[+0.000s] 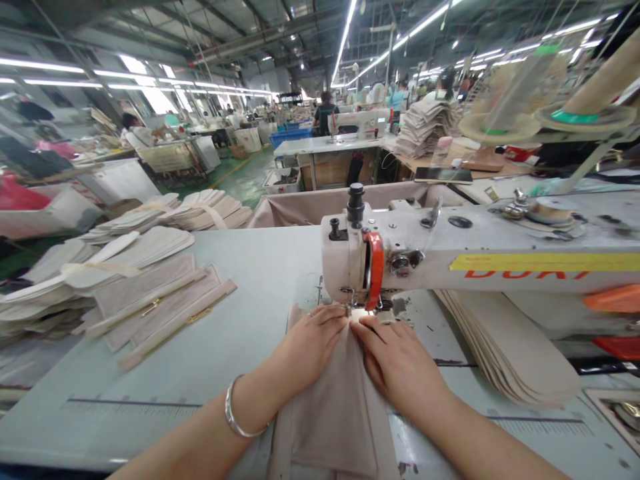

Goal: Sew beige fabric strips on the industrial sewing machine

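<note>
A beige fabric panel point(333, 420) lies under the sewing machine point(345, 260), its far end at the lit needle area. My left hand point(313, 340) grips the panel's left side, fingers close together near the presser foot. On the other side, my right hand point(400, 357) holds the panel's right edge, with its fingertips beside the needle. Both hands press the fabric down, and it rises in a slight fold between them. Part of the panel is hidden beneath my hands. A silver bangle point(231, 410) circles my left wrist.
Sewn beige pieces with gold zippers point(165, 313) lie on the left of the table point(240, 287), beside stacked beige panels point(125, 257). More cut panels point(515, 353) rest under the machine arm. Thread cones point(525, 87) stand at upper right. A fabric-lined bin point(295, 207) sits behind.
</note>
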The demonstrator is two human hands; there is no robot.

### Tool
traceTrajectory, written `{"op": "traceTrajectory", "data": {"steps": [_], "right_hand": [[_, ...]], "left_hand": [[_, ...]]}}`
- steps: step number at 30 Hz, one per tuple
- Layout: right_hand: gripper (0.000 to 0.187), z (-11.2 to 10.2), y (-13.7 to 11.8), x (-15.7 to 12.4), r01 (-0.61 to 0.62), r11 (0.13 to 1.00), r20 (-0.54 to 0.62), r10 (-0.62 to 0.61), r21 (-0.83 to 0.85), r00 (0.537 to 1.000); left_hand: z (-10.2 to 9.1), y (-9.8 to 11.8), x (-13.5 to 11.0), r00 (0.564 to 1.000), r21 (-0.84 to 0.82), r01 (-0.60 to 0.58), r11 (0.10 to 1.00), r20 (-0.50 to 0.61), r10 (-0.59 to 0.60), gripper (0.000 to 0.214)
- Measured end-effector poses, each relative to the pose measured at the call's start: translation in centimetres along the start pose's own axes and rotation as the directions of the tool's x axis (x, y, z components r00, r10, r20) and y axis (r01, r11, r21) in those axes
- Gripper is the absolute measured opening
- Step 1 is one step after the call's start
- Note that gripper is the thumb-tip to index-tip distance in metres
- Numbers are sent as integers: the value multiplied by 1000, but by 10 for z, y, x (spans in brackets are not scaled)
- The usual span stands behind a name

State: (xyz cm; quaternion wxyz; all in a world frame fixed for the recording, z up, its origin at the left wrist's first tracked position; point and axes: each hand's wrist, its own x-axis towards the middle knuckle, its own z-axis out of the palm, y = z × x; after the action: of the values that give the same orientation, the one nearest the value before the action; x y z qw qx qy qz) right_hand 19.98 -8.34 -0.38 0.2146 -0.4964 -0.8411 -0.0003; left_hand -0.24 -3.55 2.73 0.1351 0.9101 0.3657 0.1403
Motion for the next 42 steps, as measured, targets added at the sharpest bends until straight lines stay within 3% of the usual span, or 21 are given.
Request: {"op": "traceTrajectory", "data": {"steps": [6, 11, 15, 32, 36, 42], "right_hand": [[37, 1, -1, -4, 29, 999, -35, -27, 45, 999], [37, 6, 1, -4, 27, 1000, -46, -26, 11, 999], [38, 8, 2, -3, 27, 999, -50, -29, -47, 998], [41, 9, 4, -4, 20, 1000, -24, -20, -1, 1000], [41, 10, 5, -5, 15, 1000, -8, -15, -15, 1000], [42, 10, 5, -5, 22, 999, -13, -23, -23, 1000]], "left_hand": [[2, 2, -10, 999, 41, -32, 999, 33, 31, 36], [-1, 27, -42, 956, 24, -224, 974, 198, 215, 46], [0, 37, -57, 945, -1, -265, 964, 198, 260, 41], [-9, 22, -39, 966, 108, -220, 969, 166, 201, 35], [-13, 24, -42, 957, 70, -243, 968, 181, 227, 45], [-6, 17, -44, 956, 86, -281, 956, 117, 270, 33]]}}
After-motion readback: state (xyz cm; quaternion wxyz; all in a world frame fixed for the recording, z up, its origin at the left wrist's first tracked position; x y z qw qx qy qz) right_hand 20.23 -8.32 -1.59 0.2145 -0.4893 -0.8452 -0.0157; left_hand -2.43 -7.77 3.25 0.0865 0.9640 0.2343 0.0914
